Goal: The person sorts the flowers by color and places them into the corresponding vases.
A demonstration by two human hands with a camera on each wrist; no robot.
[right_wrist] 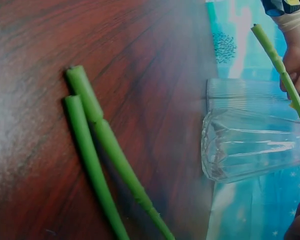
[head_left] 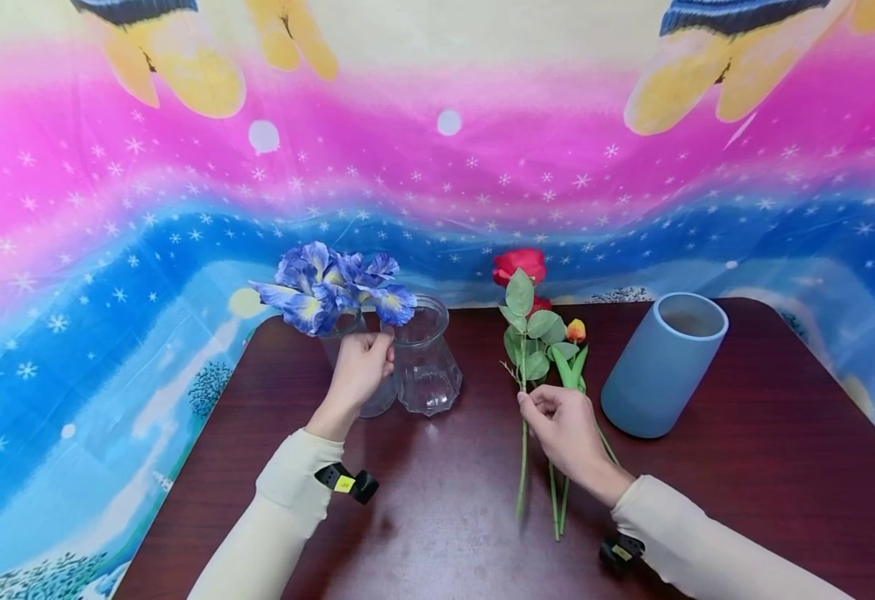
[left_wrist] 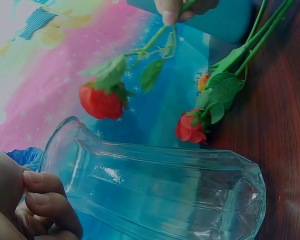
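My right hand (head_left: pixel 568 425) pinches the stem of a red rose (head_left: pixel 520 265), raised above the table with its bloom pointing away; the stem's cut end (right_wrist: pixel 265 42) hangs free in the right wrist view. Beneath it lie a second red rose (left_wrist: pixel 191 129) and an orange-yellow tulip (head_left: pixel 576 331). My left hand (head_left: pixel 362 367) has its fingers curled close under blue irises (head_left: pixel 317 287), gripping at their stem, which is mostly hidden. The irises stand over a ribbed clear glass vase (head_left: pixel 379 400). Right beside that is a faceted clear glass vase (head_left: pixel 430 375) with a flared rim.
A blue-grey vase (head_left: pixel 651 375) stands at the right of the dark wooden table (head_left: pixel 437 500). Behind the table hangs a colourful cloth (head_left: pixel 407 183) with snowflakes. Green stem ends (right_wrist: pixel 110 145) lie on the tabletop under my right hand.
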